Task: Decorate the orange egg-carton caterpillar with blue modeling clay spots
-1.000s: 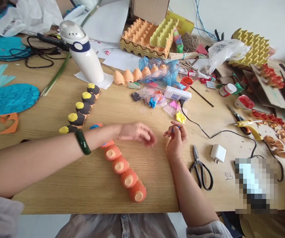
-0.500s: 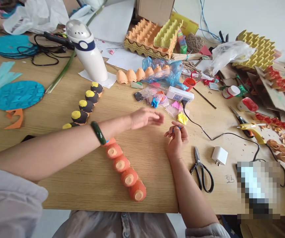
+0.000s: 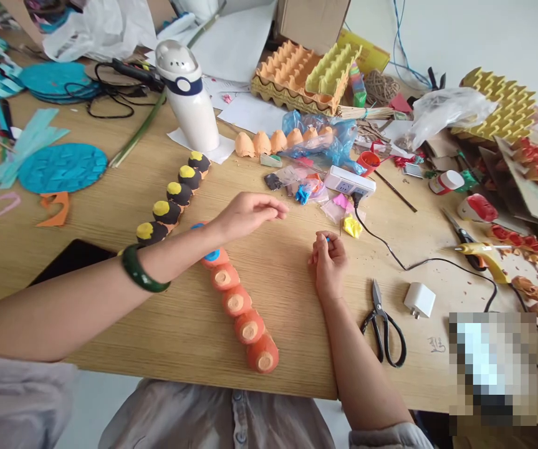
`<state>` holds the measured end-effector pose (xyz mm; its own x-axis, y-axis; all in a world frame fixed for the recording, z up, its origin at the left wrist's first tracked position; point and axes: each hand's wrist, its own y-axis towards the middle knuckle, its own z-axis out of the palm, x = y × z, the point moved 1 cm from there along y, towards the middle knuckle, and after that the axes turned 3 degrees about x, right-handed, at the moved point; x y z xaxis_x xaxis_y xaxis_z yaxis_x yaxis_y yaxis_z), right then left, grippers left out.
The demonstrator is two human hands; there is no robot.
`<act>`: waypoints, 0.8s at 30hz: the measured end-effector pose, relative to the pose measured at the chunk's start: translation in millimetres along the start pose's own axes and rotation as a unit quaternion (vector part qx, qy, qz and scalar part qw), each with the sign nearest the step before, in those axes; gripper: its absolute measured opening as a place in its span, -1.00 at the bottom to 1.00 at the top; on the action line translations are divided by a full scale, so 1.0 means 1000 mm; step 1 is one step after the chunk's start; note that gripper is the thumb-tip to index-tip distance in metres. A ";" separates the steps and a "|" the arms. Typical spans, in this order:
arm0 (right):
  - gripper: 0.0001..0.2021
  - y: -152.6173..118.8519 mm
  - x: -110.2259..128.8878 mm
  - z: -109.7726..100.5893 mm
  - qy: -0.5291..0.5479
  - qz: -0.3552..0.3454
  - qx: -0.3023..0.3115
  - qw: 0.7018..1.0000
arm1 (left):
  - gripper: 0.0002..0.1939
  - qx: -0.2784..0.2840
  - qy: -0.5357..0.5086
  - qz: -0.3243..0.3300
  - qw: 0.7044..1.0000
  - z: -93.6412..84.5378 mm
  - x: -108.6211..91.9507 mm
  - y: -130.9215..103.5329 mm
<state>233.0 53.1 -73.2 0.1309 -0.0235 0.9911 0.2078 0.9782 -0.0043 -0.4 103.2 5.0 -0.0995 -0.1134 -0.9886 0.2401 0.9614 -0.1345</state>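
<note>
My left hand [image 3: 254, 215], with a green bangle [image 3: 140, 269] on the wrist, hovers above the table, fingers stretched out and nothing in it. Under and beside that forearm runs an orange-red egg-carton strip [image 3: 235, 302]; blue material covers the tops of its far cups, and the nearer tops are bare. To the right, my right hand [image 3: 328, 265] is closed in a pinch on a small blue piece [image 3: 327, 239] that shows between thumb and fingers. A strip of black cups with yellow tops [image 3: 174, 198] lies left of my left hand.
Black-handled scissors [image 3: 383, 324] and a white charger [image 3: 419, 300] lie right of my right forearm. Beyond the hands are a power strip [image 3: 349, 182], yellow clay [image 3: 352, 226], blue clay [image 3: 302, 194] and a white bottle [image 3: 191, 112]. A glue gun [image 3: 484, 252] lies farther right.
My left hand has moved left, away from my right hand, uncovering blue-topped cups. My right hand stays closed on the blue piece. The view has shifted slightly left.
</note>
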 end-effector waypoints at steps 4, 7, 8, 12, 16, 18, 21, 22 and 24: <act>-0.49 -0.003 -0.001 -0.001 -0.021 -0.032 0.008 0.999 | -0.74 -0.108 0.122 0.089 0.983 -0.041 0.000 -0.036; -0.48 -0.005 0.000 0.002 -0.021 -0.045 0.012 0.999 | -0.67 -0.083 0.120 0.059 0.988 -0.062 0.001 -0.051; -0.48 -0.005 0.000 0.004 -0.022 -0.047 0.013 0.999 | -0.66 -0.038 0.118 0.036 0.992 -0.065 0.002 -0.052; -0.49 -0.005 0.001 0.009 -0.030 -0.058 0.018 0.998 | -0.76 0.181 0.153 -0.073 0.969 -0.059 0.007 -0.037; -0.51 -0.005 0.001 0.007 -0.045 -0.072 0.019 0.996 | -0.92 0.140 0.211 -0.122 0.960 -0.045 0.019 0.012; -0.52 -0.003 0.001 0.004 -0.046 -0.077 0.018 0.996 | -0.84 0.056 0.206 -0.094 0.972 -0.043 0.023 0.040; -0.51 -0.001 0.002 0.000 -0.040 -0.081 0.001 0.996 | -0.74 -0.070 0.166 -0.027 0.983 -0.050 0.024 0.063; -0.51 0.000 0.002 0.000 -0.037 -0.080 -0.008 0.996 | -0.74 -0.095 0.151 -0.007 0.984 -0.054 0.023 0.063; -0.53 0.001 0.003 0.000 -0.022 -0.072 -0.025 0.997 | -0.72 -0.107 0.176 0.032 0.978 -0.062 0.017 0.050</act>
<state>233.7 53.6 -70.5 0.0540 -0.1537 0.9866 0.2697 0.9536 0.1338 -49.7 164.6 -14.4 -0.4262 0.0067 -0.9046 0.0537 0.9984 -0.0179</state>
